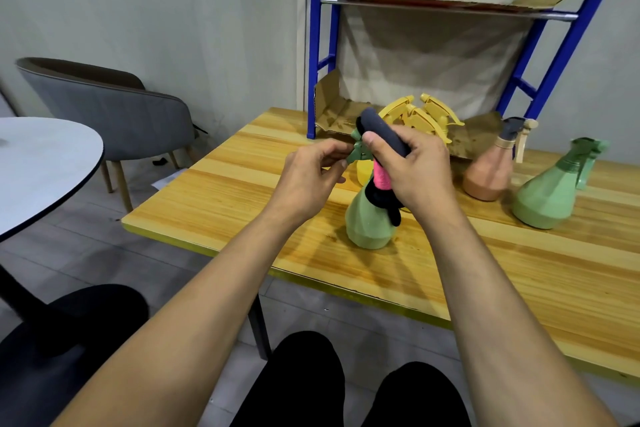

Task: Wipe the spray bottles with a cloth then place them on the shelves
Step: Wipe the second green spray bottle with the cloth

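A round table (41,163) and a chair (104,104) are seen at the far left, well apart from the work. On the wooden table (225,194) a green bottle (367,222) is stood near the front edge. Its base appears to rest on the wood, so that its weight is borne there and not by the hands. Its trigger is pinched by the left hand (311,173) between thumb and curled fingers, probably so that the head is kept from turning while it is rubbed.

A dark cloth (384,133), with a pink part showing lower down, is laid over the bottle's head and neck. It is gripped by the right hand (415,170), fingers curled round it, so that the fabric is pressed against the plastic. The wiping step is judged to be under way on this bottle; the body below the neck is not covered by the cloth.

Behind the hands, yellow bottles (426,114) are seen on the lowest shelf (481,137), which is lined with cardboard (334,107); they are taken to be finished. To the right, a peach bottle (488,173) and a second green bottle (550,194) are stood on the table, near each other and just outside the shelf, evidently waiting to be wiped.
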Available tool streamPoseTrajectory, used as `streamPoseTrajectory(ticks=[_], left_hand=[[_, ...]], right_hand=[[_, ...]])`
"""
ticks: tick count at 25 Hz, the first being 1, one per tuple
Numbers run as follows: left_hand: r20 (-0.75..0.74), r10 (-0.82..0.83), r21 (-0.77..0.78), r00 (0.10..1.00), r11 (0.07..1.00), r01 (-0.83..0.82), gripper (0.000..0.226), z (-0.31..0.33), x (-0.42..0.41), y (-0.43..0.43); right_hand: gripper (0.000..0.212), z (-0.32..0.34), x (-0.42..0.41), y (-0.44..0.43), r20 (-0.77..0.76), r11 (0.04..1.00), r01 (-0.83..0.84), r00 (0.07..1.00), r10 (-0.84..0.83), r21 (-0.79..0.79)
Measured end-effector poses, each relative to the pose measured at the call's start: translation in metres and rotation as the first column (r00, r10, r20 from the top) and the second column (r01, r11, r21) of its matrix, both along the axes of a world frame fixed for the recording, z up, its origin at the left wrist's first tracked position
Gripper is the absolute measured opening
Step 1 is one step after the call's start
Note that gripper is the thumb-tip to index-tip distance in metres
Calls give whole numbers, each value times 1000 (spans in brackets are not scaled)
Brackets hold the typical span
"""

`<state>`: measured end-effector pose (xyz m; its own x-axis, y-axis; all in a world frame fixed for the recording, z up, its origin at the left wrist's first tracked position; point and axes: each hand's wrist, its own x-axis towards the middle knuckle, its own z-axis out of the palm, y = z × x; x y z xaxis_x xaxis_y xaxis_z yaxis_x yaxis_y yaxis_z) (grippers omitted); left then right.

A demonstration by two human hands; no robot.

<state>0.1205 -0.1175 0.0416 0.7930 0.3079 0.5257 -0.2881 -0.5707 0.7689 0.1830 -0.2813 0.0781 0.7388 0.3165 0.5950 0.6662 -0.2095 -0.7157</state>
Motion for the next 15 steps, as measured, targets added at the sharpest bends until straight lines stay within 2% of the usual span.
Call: streamPoseTrajectory(ticks=[3,4,6,9,11,13,15], left_hand=[[-14,4,-24,1000,1000,-4,29,0,3,2],[-24,10,-28,1000,1000,-10,28,-1,4,3],[-37,20,-15,999,1000,-21,28,-2,4,6],[-42,41,16,998,999,-40,31,-1,3,8],[-32,37,21,999,999,-37,31,1,3,5],[-20,28,11,999,1000,-28,30,1,3,2],[-21,36,3,999,999,-36,29,1,2,0]], right_hand=[[28,-3,-3,2,-161,970,-63,982,102,234],[30,-3,-4,3,-182,959,-86,974,138,269],[25,-3,-5,2,-185,965,-95,972,143,246],[15,-1,-3,-3,-161,985,-127,976,145,114],[19,-4,-1,-2,-110,998,-46,993,50,40],[18,-8,-4,3,-89,994,50,995,-42,99],[14,-14,-11,11,-170,966,30,985,15,255]])
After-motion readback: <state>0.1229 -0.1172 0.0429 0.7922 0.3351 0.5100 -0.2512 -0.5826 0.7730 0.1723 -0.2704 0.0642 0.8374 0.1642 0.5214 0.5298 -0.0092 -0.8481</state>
